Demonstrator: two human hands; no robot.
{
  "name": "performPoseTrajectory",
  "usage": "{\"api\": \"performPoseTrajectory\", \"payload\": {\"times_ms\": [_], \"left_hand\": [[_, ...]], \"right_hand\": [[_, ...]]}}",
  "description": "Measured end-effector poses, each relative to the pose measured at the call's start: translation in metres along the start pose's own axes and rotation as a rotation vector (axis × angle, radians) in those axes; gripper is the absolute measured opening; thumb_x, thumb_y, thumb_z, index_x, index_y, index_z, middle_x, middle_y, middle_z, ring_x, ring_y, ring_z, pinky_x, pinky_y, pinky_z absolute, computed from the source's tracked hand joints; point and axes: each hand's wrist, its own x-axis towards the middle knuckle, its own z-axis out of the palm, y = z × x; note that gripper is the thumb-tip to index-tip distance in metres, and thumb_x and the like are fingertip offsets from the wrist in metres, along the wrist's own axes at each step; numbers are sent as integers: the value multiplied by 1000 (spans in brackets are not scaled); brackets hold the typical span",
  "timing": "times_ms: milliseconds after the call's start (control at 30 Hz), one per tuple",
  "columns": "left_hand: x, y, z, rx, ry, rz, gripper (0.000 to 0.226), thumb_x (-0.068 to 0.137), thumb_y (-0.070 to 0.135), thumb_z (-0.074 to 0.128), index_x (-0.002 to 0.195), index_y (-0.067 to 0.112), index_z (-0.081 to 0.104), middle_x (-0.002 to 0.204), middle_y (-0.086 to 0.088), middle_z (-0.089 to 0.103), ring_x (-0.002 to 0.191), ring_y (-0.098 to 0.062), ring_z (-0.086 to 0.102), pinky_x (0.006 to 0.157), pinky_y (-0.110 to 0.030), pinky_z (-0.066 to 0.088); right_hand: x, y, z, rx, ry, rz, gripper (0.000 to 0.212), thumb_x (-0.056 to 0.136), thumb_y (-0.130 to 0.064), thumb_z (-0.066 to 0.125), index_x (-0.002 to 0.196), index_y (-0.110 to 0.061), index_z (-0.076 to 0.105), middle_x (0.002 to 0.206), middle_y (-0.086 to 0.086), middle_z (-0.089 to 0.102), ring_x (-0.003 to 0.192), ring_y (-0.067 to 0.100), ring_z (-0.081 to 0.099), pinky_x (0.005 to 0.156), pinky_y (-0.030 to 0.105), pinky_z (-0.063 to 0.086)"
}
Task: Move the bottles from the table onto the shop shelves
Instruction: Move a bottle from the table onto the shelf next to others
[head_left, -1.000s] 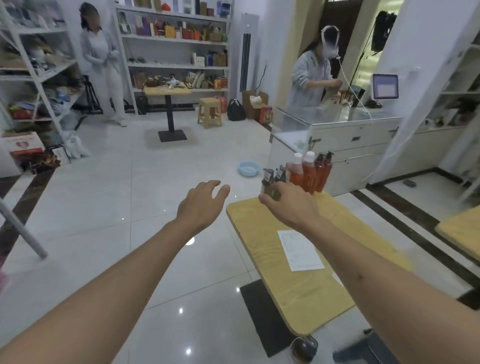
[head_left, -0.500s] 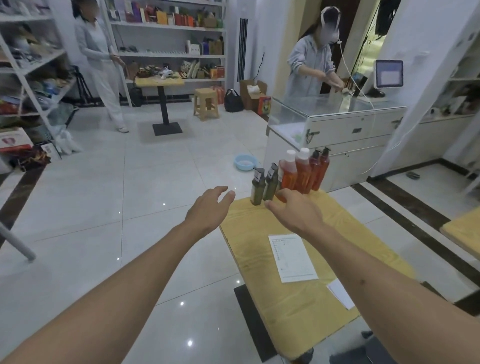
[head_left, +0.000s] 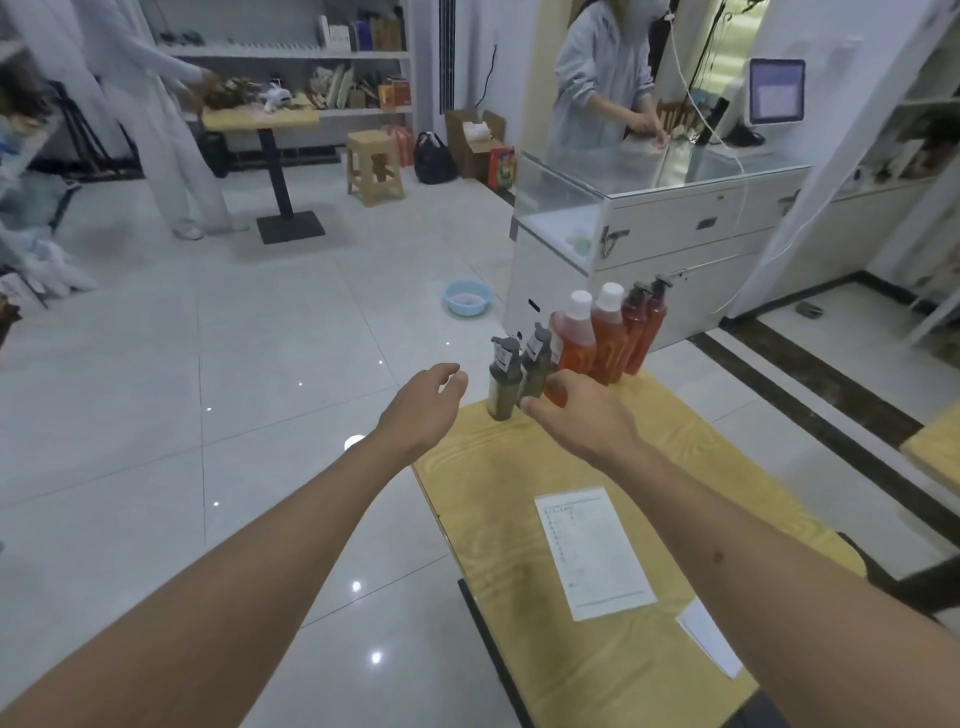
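table (head_left: 597, 670), wood top: six bottles upright in a row at its far end. two green bottles (head_left: 517, 376) at left, two orange bottles (head_left: 589, 338) in the middle, two red pump bottles (head_left: 644, 325) at right. paper sheet (head_left: 592, 551) lies nearer. left hand (head_left: 423, 410): fingers loosely spread, holding nothing, just left of the green pair. right hand (head_left: 576, 415): fingers reach the right green bottle's base; grasp cannot be told. shelves (head_left: 291, 52) far left.
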Motion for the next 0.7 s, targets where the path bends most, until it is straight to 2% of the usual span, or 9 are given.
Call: {"api": "performPoseTrajectory", "payload": {"times_ms": [100, 167, 267, 367, 433, 567, 633, 700], "left_hand": [[32, 1, 9, -5, -4, -18, 50, 106, 46, 34, 150, 25, 45, 153, 3, 47, 140, -17, 43, 116, -44, 34], [55, 1, 15, -25, -7, -43, 49, 107, 45, 35, 150, 24, 44, 153, 2, 47, 139, -18, 44, 116, -44, 35], [88, 0, 27, -58, -24, -71, 48, 107, 42, 36, 150, 23, 45, 154, 1, 47, 140, -18, 43, 116, -39, 34], [120, -2, 38, -79, -28, -97, 48, 108, 43, 35, 151, 23, 44, 154, 2, 46, 140, -18, 43, 114, -35, 34], [139, -4, 46, -98, -28, -113, 48, 108, 43, 36, 150, 23, 45, 153, 3, 47, 140, -17, 43, 113, -33, 33], [170, -10, 64, -123, -50, -136, 48, 108, 41, 38, 151, 20, 43, 153, 2, 47, 140, -16, 42, 105, -26, 30], [185, -15, 73, -152, -58, -181, 50, 108, 41, 39, 152, 18, 41, 152, 0, 47, 138, -16, 43, 102, -26, 31], [197, -19, 81, -199, -62, -231, 49, 107, 40, 41, 150, 17, 41, 147, -1, 50, 128, -16, 48, 98, -27, 34]], "right_hand": [[34, 5, 7, 18, -17, 2, 55, 73, -70, 53, 106, -27, 63, 102, -11, 67, 92, 15, 63, 82, 41, 56], [60, 10, 12, 34, -31, 5, 47, 80, -62, 59, 109, -26, 63, 104, -8, 66, 96, 18, 63, 80, 39, 55], [98, 20, 22, 60, -43, 11, 51, 86, -57, 61, 123, -22, 61, 114, -4, 67, 105, 21, 63, 78, 36, 52], [129, 28, 33, 76, -62, 22, 43, 88, -54, 63, 112, -18, 62, 108, -1, 68, 102, 25, 64, 80, 39, 54], [148, 30, 40, 95, -65, 34, 46, 88, -55, 63, 110, -15, 62, 106, 1, 68, 99, 25, 63, 80, 40, 54], [178, 33, 57, 128, -67, 62, 45, 87, -58, 61, 102, -16, 59, 97, -3, 65, 89, 23, 61, 63, 35, 43], [193, 36, 68, 152, -69, 69, 51, 85, -61, 61, 109, -16, 59, 99, -3, 64, 90, 22, 61, 60, 33, 37], [205, 37, 79, 167, -89, 76, 52, 85, -60, 64, 115, -18, 58, 104, -3, 64, 97, 23, 63, 66, 33, 41]]}}
